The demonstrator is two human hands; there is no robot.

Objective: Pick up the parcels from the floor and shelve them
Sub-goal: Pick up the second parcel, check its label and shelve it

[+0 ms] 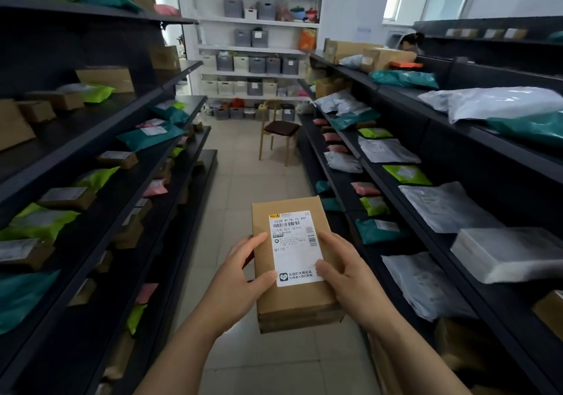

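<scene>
Both hands gripped a cardboard box [292, 260] over the tiled floor [243, 175], label side up (the white label [297, 248] read N178). The left hand [240, 276] clasped the box's left edge, the right hand [344, 269] its right edge, thumbs on top. A wooden chair [278, 132] stood well beyond the box, dark shelves [396, 178] flanking it.

one cardboard box [289, 260] held up — two hands — one wooden chair [278, 134].
</scene>
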